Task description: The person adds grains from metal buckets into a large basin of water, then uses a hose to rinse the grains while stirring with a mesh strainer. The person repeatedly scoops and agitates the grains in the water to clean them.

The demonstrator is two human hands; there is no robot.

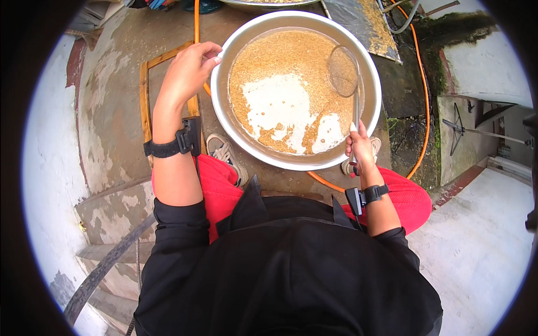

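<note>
A large round metal basin [295, 164] stands on the ground before me, holding liquid with many small golden-brown bits, which look like grain or husks, floating on it. Bright white glare covers part of the surface. My right hand [360, 145] grips the handle of a round wire-mesh skimmer [342, 70], whose mesh head lies at the right side of the basin, at or just in the liquid. At the basin's upper left rim is my left hand [191, 67], fingers bent and holding nothing; whether its fingertips touch the rim I cannot tell.
A wooden frame [144, 94] lies left of the basin. An orange hose [425, 101] curves at the right, with another stretch passing beneath the basin. Beyond stand a second metal basin [273, 3] and a dark sheet [355, 21] strewn with similar bits. Concrete steps [113, 222] are at lower left.
</note>
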